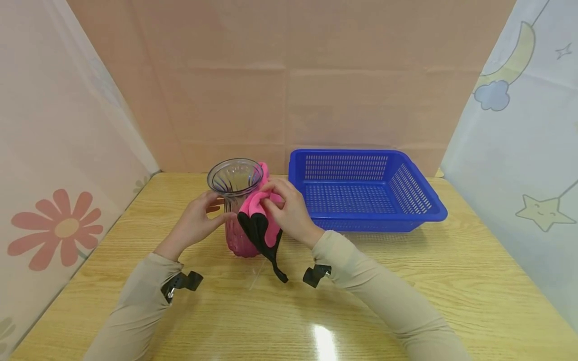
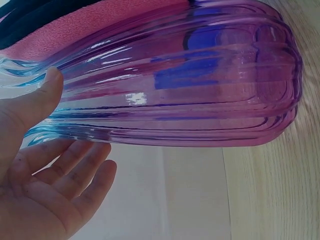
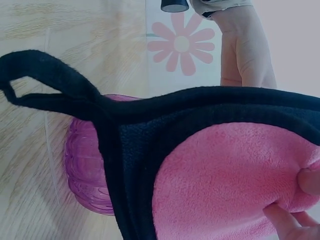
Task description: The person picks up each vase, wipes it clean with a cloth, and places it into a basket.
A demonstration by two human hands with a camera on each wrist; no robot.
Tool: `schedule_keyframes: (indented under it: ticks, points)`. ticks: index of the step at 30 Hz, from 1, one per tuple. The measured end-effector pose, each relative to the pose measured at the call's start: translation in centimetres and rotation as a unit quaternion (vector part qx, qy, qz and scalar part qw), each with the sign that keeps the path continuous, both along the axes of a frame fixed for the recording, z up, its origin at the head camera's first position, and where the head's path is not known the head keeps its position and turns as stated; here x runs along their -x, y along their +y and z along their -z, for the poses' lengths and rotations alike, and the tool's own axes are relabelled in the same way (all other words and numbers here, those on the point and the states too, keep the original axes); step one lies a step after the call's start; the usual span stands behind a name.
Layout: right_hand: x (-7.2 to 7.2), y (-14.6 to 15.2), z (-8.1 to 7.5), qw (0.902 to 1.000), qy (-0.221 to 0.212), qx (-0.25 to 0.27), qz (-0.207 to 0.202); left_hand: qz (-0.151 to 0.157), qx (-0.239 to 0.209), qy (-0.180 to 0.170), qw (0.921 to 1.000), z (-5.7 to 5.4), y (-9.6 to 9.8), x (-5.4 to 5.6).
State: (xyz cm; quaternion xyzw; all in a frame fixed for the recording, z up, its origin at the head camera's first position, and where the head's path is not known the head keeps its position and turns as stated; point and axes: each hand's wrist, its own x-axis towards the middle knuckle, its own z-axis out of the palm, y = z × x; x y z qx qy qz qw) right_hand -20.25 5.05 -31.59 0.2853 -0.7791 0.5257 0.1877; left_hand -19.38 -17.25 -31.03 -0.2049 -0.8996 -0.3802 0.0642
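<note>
A ribbed glass vase (image 1: pixel 237 235), clear bluish at the rim and pink-purple toward its base, stands upright on the table. My left hand (image 1: pixel 196 220) is at its neck from the left, thumb and fingers spread around the glass, as the left wrist view shows on the vase (image 2: pixel 175 80). My right hand (image 1: pixel 291 210) pinches a pink fleecy cloth (image 1: pixel 273 228) with black trim and a hanging loop, against the vase's right side. In the right wrist view the cloth (image 3: pixel 225 175) covers much of the vase, and its fabric bunches between thumb and fingers.
A blue slotted plastic basket (image 1: pixel 361 218) stands at the back right, close to the right hand. The wood-grain table (image 1: pixel 253 321) meets a tan backdrop (image 1: pixel 289 90) behind and printed side panels. A thin clear strip lies near the vase's base.
</note>
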Motion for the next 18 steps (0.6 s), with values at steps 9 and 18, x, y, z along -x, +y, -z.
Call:
schedule_keyframes:
  ticks: [9,18]
  points:
    - [0.04,-0.09,0.27,0.9998,0.01,-0.02,0.001,-0.003,-0.004,-0.011,0.9999,-0.01,0.11,0.0]
    - [-0.16,-0.03,0.68,0.9989,0.004,-0.047,0.008,-0.002,-0.005,-0.016,0.9999,-0.01,0.13,-0.09]
